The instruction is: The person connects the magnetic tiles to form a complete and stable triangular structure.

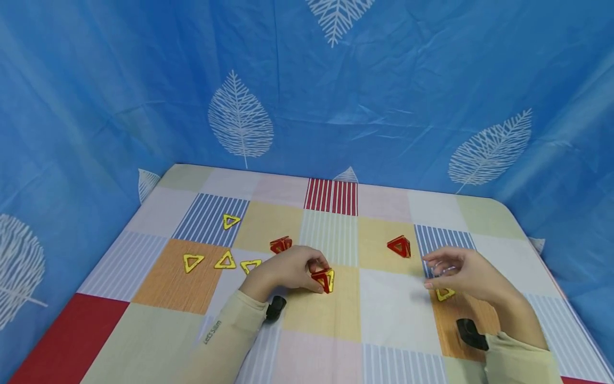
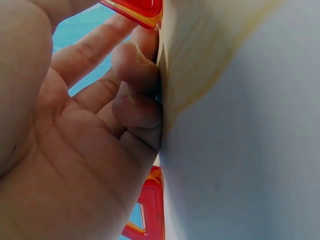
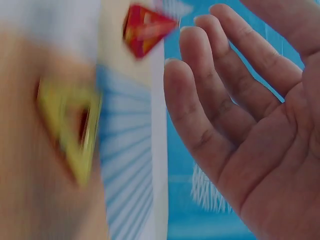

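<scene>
My left hand rests low over the table and pinches a small pyramid of red and yellow triangle tiles between thumb and fingers. A corner of that pyramid shows at the top of the left wrist view, with the other fingertips down on the cloth. Over on the right, my right hand hovers with fingers apart and nothing in them. Beneath it lies a yellow triangle frame, partly covered by the hand in the head view and blurred in the right wrist view.
One red pyramid sits just behind my left hand, another to the right of centre. Several yellow triangle frames lie flat at the left. A patchwork cloth covers the table, and a blue leaf-print curtain surrounds it.
</scene>
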{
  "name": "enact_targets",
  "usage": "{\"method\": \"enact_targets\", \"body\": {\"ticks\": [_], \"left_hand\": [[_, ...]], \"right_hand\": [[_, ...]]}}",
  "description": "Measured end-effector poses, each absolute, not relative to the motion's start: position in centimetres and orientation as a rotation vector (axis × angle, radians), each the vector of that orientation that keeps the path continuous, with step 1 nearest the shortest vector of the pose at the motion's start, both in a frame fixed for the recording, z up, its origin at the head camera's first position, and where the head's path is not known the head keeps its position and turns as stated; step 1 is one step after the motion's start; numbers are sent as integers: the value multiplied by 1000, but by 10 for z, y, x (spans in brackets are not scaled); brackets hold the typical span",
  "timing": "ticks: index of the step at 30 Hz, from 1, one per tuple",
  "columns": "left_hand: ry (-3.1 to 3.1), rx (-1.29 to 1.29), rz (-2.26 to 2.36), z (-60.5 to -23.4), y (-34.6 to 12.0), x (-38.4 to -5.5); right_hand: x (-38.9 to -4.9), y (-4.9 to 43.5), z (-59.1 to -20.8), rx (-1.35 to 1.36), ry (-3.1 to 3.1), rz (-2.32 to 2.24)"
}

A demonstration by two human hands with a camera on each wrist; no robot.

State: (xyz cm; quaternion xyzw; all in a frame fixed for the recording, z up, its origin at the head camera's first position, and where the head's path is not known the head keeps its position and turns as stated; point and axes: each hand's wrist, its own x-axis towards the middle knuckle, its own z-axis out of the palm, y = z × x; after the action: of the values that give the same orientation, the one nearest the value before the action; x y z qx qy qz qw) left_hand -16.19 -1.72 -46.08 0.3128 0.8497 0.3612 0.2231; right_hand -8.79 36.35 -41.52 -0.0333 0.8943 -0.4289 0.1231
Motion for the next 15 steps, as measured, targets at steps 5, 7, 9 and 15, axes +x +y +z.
{"method": "enact_targets", "body": {"ticks": [5,7,9,15], "left_hand": [[2361,857,980,-461,-18,-162],[2364,855,977,-460,-18,-162],[2367,854,976,-461,-18,-162],[2365,877,979,-461,-19,-162]], "right_hand": [[-75,397,-424,-2,2594,-1180],[-72,408,-431,-12,2571,-1155],[-69,416,-438,-23,2547,-1139],[-66,424,-451,-50,2534,-1141]]}}
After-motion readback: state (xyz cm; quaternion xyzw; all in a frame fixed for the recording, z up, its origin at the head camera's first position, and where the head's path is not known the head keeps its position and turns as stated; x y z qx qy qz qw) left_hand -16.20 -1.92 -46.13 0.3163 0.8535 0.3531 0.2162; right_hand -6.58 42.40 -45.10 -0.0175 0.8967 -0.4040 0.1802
